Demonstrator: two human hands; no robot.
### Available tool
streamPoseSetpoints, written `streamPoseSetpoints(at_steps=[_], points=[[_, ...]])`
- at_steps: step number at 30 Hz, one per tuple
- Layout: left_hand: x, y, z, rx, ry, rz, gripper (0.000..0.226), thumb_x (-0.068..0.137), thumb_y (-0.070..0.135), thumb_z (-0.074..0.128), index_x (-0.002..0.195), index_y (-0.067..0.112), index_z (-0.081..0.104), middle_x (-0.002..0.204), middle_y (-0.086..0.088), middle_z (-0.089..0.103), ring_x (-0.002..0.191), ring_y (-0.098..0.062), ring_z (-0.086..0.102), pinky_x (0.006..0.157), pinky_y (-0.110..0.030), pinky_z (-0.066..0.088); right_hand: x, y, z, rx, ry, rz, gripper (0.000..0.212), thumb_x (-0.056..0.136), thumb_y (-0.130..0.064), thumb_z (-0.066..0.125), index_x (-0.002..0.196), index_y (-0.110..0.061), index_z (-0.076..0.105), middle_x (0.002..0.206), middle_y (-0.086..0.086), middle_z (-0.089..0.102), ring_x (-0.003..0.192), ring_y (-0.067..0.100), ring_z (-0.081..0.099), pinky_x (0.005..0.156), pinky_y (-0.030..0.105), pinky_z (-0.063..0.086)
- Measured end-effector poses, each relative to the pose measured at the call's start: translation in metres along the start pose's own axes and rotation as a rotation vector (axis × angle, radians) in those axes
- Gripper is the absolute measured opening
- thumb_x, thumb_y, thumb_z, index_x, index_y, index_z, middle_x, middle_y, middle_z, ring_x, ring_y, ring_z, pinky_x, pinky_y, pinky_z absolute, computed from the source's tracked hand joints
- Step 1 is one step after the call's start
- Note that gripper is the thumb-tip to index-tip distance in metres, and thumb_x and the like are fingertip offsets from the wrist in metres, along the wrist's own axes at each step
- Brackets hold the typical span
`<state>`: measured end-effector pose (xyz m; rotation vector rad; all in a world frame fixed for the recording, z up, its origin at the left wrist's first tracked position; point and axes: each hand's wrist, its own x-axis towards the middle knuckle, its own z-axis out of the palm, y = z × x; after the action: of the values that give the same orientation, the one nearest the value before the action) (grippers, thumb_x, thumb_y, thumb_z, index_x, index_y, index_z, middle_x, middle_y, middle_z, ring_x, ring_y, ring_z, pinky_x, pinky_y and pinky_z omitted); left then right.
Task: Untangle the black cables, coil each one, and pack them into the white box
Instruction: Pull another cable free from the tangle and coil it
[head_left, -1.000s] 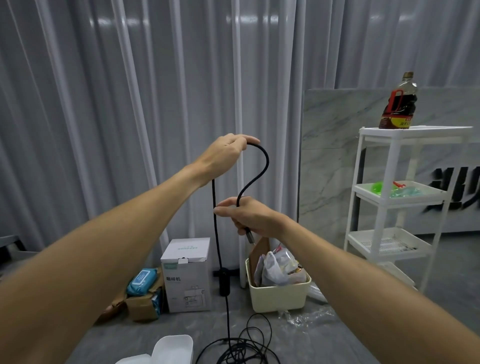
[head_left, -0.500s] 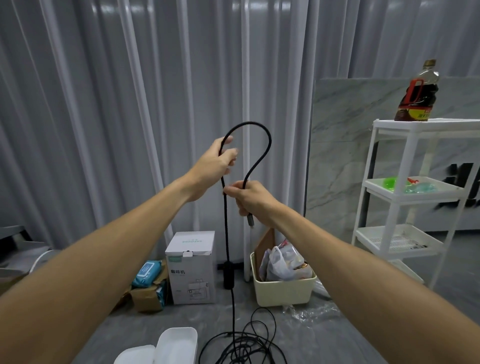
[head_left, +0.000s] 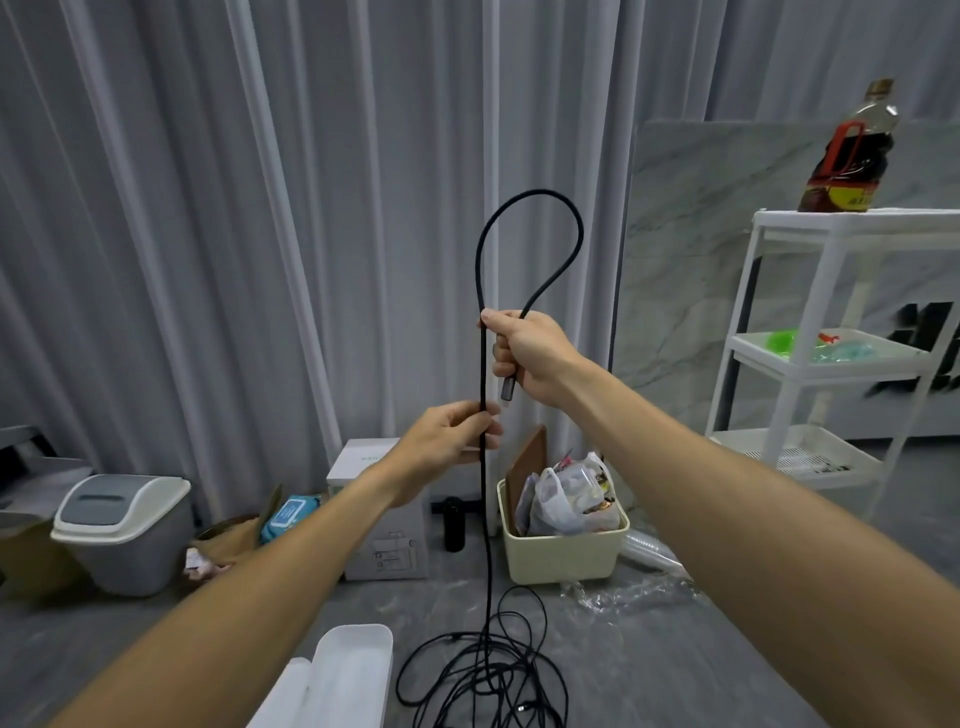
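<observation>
A black cable (head_left: 530, 193) makes one upright loop above my right hand (head_left: 530, 353), which grips both strands at the loop's base; the cable's plug end pokes out below the fist. My left hand (head_left: 447, 441) is lower and pinches the straight strand that hangs down. That strand drops to a tangled heap of black cables (head_left: 483, 675) on the grey floor. The white box (head_left: 353, 670) lies open on the floor, left of the heap, partly cut off by the frame's bottom edge.
A cream bin (head_left: 563, 556) stuffed with bags stands behind the heap, with a white carton (head_left: 384, 540) to its left and a grey lidded bin (head_left: 122, 530) further left. A white shelf rack (head_left: 831, 338) with a dark bottle (head_left: 847, 150) stands at the right. Crumpled clear plastic (head_left: 634, 587) lies near the cream bin.
My left hand has let go at the top of the loop and slid down the hanging strand, below my right hand. My right hand now grips both strands at the loop's base.
</observation>
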<state>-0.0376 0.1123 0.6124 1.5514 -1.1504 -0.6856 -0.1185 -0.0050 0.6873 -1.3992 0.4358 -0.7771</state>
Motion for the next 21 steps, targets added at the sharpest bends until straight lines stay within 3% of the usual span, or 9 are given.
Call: streamPoseSetpoints(at_steps=[4, 13, 21], points=[[0.005, -0.015, 0.002, 0.015, 0.058, -0.027, 0.021, 0.105, 0.021, 0.046, 0.117, 0.021, 0.063, 0.104, -0.003, 0.068, 0.095, -0.011, 0.068, 0.083, -0.025, 0.055, 0.0, 0.012, -0.01, 0.011, 0.007, 0.047, 0.019, 0.102, -0.015, 0.054, 0.085, -0.008, 0.056, 0.049, -0.007, 0.024, 0.039, 0.007, 0.024, 0.04, 0.019, 0.025], [0.011, -0.109, 0.042, 0.051, 0.137, -0.098, 0.025, 0.104, 0.013, 0.046, 0.093, 0.027, 0.064, 0.087, 0.002, 0.068, 0.087, -0.016, 0.065, 0.096, -0.05, 0.052, -0.007, 0.1, -0.038, 0.042, 0.029, 0.243, 0.015, 0.101, -0.017, 0.056, 0.09, -0.007, 0.058, 0.047, -0.009, 0.024, 0.039, 0.007, 0.022, 0.039, 0.018, 0.022], [0.012, -0.183, 0.058, 0.113, 0.148, -0.145, 0.018, 0.101, 0.02, 0.053, 0.099, 0.031, 0.067, 0.093, 0.006, 0.072, 0.092, -0.009, 0.066, 0.085, -0.025, 0.047, -0.001, 0.182, -0.051, 0.187, 0.064, 0.385, 0.014, 0.099, -0.018, 0.059, 0.086, -0.012, 0.057, 0.049, -0.009, 0.022, 0.04, 0.007, 0.021, 0.036, 0.018, 0.023]])
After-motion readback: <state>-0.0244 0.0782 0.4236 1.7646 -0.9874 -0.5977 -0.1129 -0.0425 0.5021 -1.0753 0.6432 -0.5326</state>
